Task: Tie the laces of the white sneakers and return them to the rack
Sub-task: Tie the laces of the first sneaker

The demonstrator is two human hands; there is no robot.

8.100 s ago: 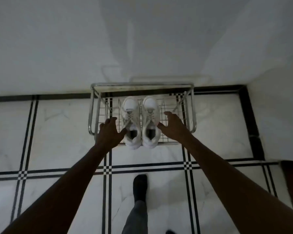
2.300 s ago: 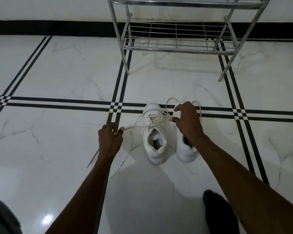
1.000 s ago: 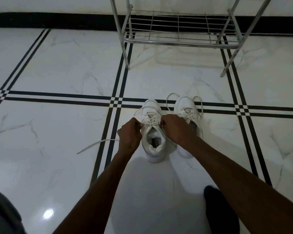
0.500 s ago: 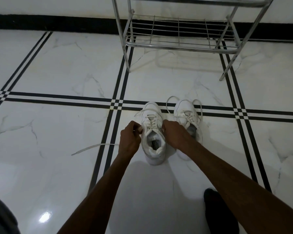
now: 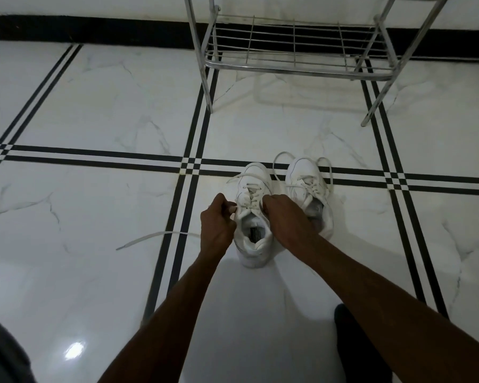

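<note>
Two white sneakers stand side by side on the marble floor, toes pointing away from me. The left sneaker (image 5: pixel 253 239) has my hands at its laces. My left hand (image 5: pixel 217 225) pinches a lace at the shoe's left side; the lace's loose end (image 5: pixel 150 239) trails left across the floor. My right hand (image 5: pixel 284 217) is closed over the lace at the shoe's right side, and what its fingers hold is hidden. The right sneaker (image 5: pixel 306 178) sits partly behind my right hand, its untied laces looping loosely around its toe.
The chrome shoe rack (image 5: pixel 296 64) stands against the wall beyond the sneakers, its lower wire shelf bare. Black double lines cross the white floor. My dark-socked foot (image 5: pixel 360 346) rests at the lower right, and a grey-clothed knee (image 5: pixel 3 355) shows at the lower left.
Both hands have stayed at the left sneaker's laces, shifting only slightly. The view has tilted a little. The trailing lace end still lies on the floor to the left.
</note>
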